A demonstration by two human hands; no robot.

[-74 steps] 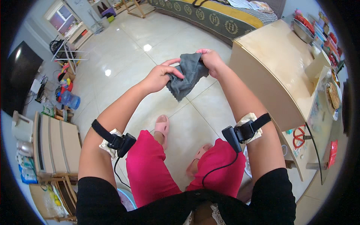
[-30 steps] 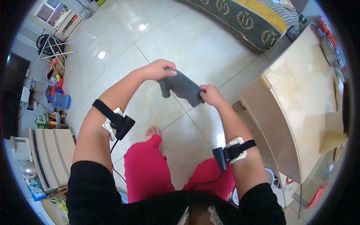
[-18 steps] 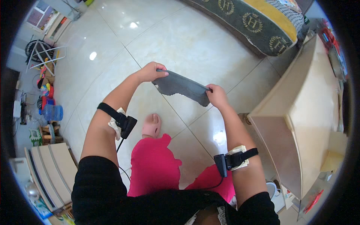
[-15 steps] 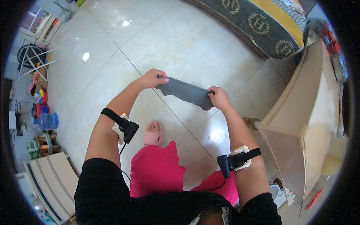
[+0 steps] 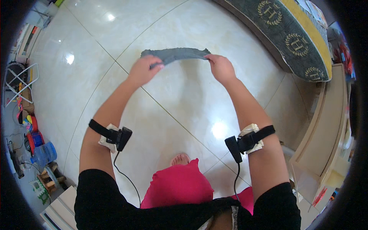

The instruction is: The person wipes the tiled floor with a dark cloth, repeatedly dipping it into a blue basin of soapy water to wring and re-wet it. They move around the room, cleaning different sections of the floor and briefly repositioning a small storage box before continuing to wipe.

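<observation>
Blue translucent jug [image 5: 45, 152] between 8 and 9 o'clock, contents unclear. Both arms reach forward, bowed outward. Left hand [image 5: 145, 71] at 11 and right hand [image 5: 222, 70] at 1 grip opposite ends of grey cloth [image 5: 182, 55], spread at 12 above tiled floor [image 5: 161, 134].

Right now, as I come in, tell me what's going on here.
A person is holding a grey cloth by its near edge, the left hand toward one end and the right hand at the other. It spans the gap between them, out over the pale tiled floor. Whether any of it touches the tiles is hard to tell from this view.
</observation>
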